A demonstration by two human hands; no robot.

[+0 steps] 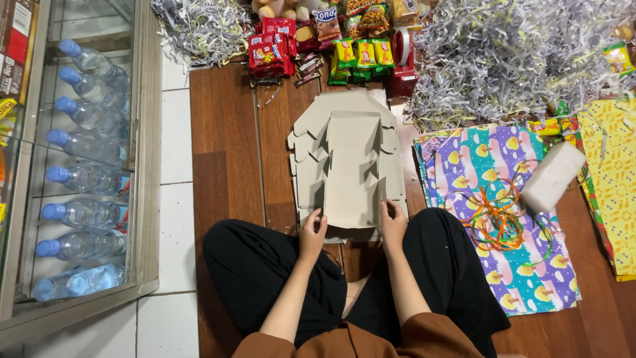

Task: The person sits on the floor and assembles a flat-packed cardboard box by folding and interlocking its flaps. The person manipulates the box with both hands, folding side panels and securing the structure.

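Note:
I sit cross-legged on a wooden floor. A stack of flat grey cardboard box blanks lies in front of my knees. My left hand grips the near left edge of the top blank. At its near right edge my right hand holds the same blank. The top blank lies flat on the pile, with cut flaps sticking out on both sides.
Colourful wrapping paper lies to the right, with rubber bands and a white block on it. Shredded paper, snack packets and a red tape dispenser lie beyond. A glass cabinet of water bottles stands left.

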